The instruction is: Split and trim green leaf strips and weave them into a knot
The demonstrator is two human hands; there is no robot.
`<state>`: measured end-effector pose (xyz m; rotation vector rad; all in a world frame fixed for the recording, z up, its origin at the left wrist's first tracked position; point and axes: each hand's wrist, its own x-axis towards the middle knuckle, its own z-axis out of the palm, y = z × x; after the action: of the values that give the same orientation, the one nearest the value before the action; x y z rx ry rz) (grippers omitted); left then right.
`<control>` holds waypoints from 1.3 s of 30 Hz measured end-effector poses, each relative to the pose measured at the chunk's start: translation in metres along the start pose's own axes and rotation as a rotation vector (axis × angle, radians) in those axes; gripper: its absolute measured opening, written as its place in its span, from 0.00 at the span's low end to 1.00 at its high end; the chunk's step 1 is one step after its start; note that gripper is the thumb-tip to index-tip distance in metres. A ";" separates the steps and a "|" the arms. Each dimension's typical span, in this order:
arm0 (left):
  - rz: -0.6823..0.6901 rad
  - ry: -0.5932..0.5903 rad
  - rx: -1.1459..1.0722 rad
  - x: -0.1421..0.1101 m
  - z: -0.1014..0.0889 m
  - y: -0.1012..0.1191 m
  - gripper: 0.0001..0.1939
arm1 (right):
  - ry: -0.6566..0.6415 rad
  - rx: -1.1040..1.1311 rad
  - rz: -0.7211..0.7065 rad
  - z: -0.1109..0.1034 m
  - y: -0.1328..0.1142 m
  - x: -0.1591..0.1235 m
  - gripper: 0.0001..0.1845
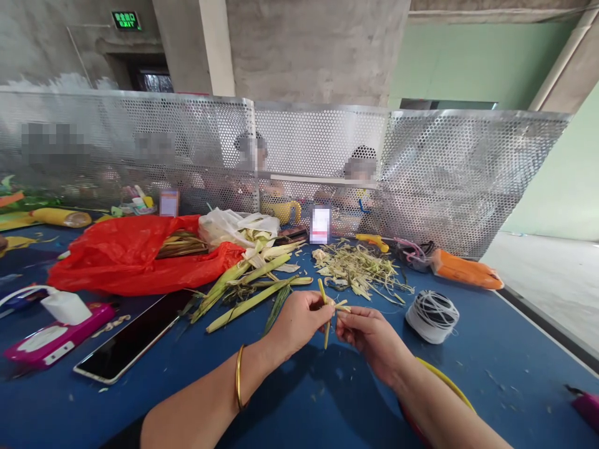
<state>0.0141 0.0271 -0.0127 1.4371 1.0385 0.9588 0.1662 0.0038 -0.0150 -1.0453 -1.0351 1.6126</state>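
Over the blue table (327, 399), my left hand (299, 321) pinches a narrow yellow-green leaf strip (324, 296) that stands upright between thumb and fingers. My right hand (369, 333) is closed on the same strip from the right, its fingertips touching the left hand's. A gold bangle circles my left wrist. Long green leaf strips (248, 280) lie just beyond my left hand. A heap of leaf trimmings (358, 268) lies beyond my right hand.
A red plastic bag (131, 252) and a white bag (234, 227) hold more leaves at the left back. A phone (131, 340) and a pink case (51, 340) lie left. A coil of white string (433, 315), an orange tool (465, 269), and a perforated metal screen (327, 162) with people behind.
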 end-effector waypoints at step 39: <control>-0.404 -0.053 -0.467 -0.006 -0.004 0.010 0.09 | -0.185 -0.038 0.052 0.000 -0.003 -0.004 0.15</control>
<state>0.0098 0.0222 -0.0028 0.8241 0.9404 0.7928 0.1681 0.0010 -0.0116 -0.9682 -1.1732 1.7641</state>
